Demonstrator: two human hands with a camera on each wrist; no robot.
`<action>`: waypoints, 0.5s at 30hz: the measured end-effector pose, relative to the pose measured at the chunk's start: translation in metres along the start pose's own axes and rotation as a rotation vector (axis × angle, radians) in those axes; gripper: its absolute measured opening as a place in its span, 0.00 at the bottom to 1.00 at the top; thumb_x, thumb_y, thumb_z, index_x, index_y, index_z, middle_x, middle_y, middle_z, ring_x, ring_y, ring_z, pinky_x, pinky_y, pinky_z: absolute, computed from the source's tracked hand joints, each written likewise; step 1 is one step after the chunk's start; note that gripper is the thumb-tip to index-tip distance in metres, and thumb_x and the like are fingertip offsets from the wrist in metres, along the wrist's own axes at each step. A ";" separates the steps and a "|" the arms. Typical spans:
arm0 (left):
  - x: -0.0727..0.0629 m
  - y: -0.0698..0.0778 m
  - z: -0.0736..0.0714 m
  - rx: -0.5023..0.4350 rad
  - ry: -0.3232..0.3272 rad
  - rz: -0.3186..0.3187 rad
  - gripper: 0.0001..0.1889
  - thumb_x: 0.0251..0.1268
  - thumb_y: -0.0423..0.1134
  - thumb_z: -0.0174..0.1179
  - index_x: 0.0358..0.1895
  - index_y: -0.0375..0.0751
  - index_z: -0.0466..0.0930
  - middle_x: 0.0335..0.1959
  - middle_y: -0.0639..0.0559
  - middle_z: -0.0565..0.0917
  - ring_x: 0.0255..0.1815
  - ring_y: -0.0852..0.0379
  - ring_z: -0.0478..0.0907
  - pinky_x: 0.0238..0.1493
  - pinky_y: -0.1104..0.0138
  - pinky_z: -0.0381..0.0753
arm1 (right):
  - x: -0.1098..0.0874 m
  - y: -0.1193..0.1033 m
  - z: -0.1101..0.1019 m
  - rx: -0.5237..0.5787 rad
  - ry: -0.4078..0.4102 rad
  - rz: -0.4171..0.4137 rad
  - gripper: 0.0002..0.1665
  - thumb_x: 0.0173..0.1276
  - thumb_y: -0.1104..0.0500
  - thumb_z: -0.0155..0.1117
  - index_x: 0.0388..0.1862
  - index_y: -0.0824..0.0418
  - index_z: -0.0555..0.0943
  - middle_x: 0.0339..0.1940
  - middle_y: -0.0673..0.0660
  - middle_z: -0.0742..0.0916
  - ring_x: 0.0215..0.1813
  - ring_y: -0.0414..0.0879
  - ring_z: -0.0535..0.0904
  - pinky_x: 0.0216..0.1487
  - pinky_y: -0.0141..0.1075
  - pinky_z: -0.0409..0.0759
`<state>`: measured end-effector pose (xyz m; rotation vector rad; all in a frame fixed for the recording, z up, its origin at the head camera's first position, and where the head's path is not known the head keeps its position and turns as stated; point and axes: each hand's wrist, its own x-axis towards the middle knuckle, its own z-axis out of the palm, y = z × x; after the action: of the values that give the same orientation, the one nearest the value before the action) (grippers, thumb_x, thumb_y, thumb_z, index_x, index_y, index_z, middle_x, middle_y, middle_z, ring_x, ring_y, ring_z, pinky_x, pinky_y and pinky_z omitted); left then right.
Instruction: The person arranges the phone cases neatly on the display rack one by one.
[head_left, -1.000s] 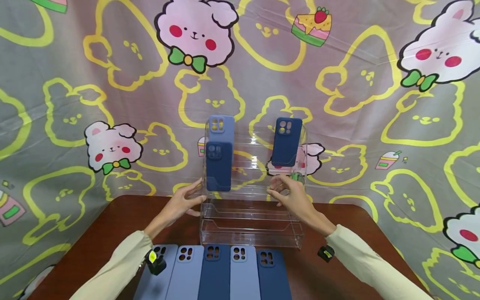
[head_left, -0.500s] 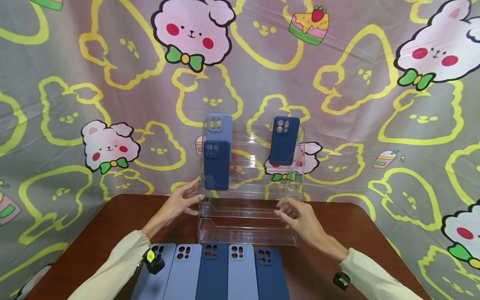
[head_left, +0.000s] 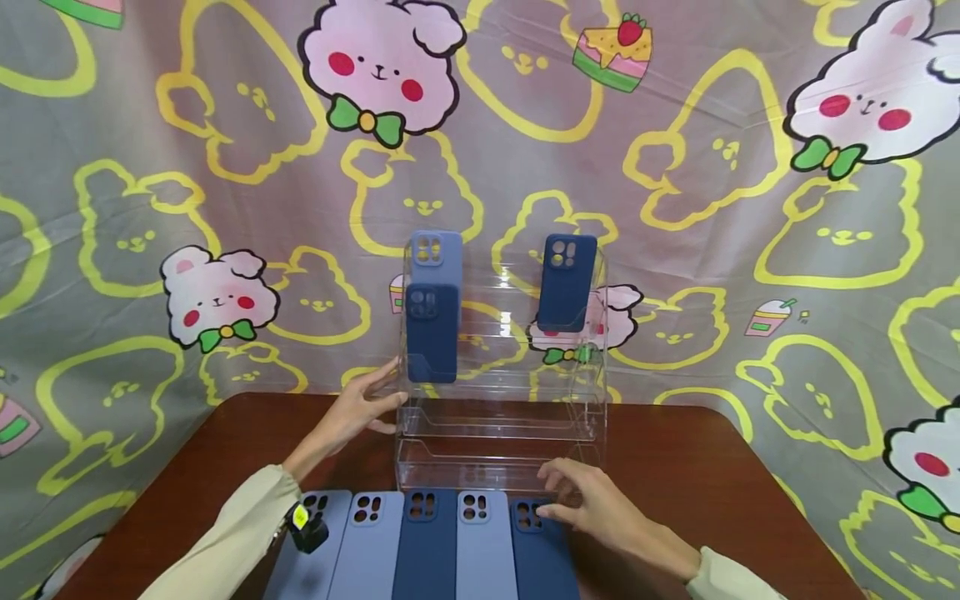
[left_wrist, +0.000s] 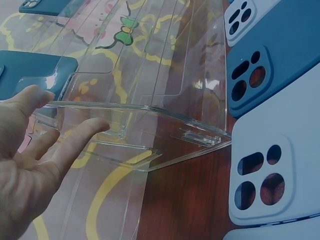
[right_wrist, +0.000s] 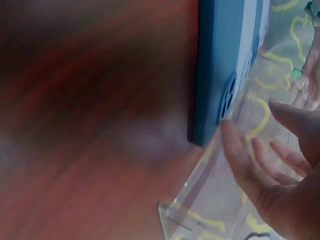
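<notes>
Right hand at the end case, left hand at the rack

The right hand [head_left: 592,502] has its thumb and fingers parted, pinching nothing, over the top of the dark blue end case [head_left: 547,557], which lies flat on the worktop [head_left: 682,467] at the row's right end. The left hand [head_left: 358,414] is spread at the clear rack's [head_left: 498,477] left side; whether it presses there cannot be told.

A likely trouble is a poor hold: fingertips catching only the camera cutouts could let the end case slip, or drag the pale case [head_left: 487,550] just beside it. A push from the left hand could shift the rack and unsettle the upper-right dark case [head_left: 567,287] standing in it.

Half a second earlier, the right hand was at the rack's lower right; now it is down at the row. The left hand and the standing case look unchanged.
</notes>
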<state>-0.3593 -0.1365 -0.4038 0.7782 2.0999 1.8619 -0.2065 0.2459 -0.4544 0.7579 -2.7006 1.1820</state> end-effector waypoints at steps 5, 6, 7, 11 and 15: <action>-0.003 0.001 -0.001 0.003 0.006 -0.001 0.40 0.80 0.35 0.59 0.86 0.41 0.46 0.83 0.28 0.53 0.75 0.25 0.66 0.46 0.46 0.91 | -0.006 -0.003 0.005 -0.101 -0.059 -0.015 0.27 0.67 0.54 0.77 0.60 0.63 0.78 0.46 0.56 0.83 0.37 0.34 0.79 0.34 0.29 0.83; -0.003 0.002 -0.001 0.001 0.004 0.001 0.40 0.80 0.35 0.59 0.86 0.41 0.46 0.83 0.27 0.53 0.75 0.25 0.65 0.47 0.46 0.91 | -0.007 -0.003 0.006 -0.119 -0.072 0.000 0.28 0.66 0.54 0.77 0.61 0.62 0.78 0.45 0.55 0.82 0.36 0.32 0.77 0.33 0.28 0.82; -0.003 0.001 -0.001 0.000 0.000 0.001 0.40 0.80 0.35 0.59 0.86 0.41 0.46 0.83 0.27 0.53 0.75 0.25 0.65 0.47 0.45 0.91 | -0.009 -0.004 0.006 -0.141 -0.083 0.018 0.30 0.66 0.53 0.78 0.61 0.62 0.77 0.45 0.54 0.81 0.34 0.31 0.75 0.31 0.27 0.79; -0.002 0.001 0.000 -0.001 -0.009 -0.004 0.41 0.80 0.35 0.59 0.86 0.41 0.45 0.83 0.27 0.52 0.75 0.24 0.65 0.47 0.46 0.91 | -0.019 -0.002 0.006 -0.157 -0.156 0.118 0.40 0.63 0.48 0.79 0.66 0.67 0.75 0.43 0.55 0.78 0.30 0.35 0.71 0.29 0.28 0.75; 0.000 0.002 0.002 0.007 -0.006 -0.005 0.41 0.79 0.35 0.59 0.86 0.41 0.45 0.83 0.27 0.52 0.74 0.24 0.65 0.46 0.47 0.91 | -0.025 0.003 0.004 -0.092 -0.209 0.186 0.48 0.64 0.46 0.79 0.70 0.75 0.70 0.45 0.61 0.79 0.24 0.37 0.72 0.20 0.31 0.78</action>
<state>-0.3581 -0.1351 -0.4022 0.7791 2.1032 1.8489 -0.1857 0.2544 -0.4664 0.6646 -3.0318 1.0570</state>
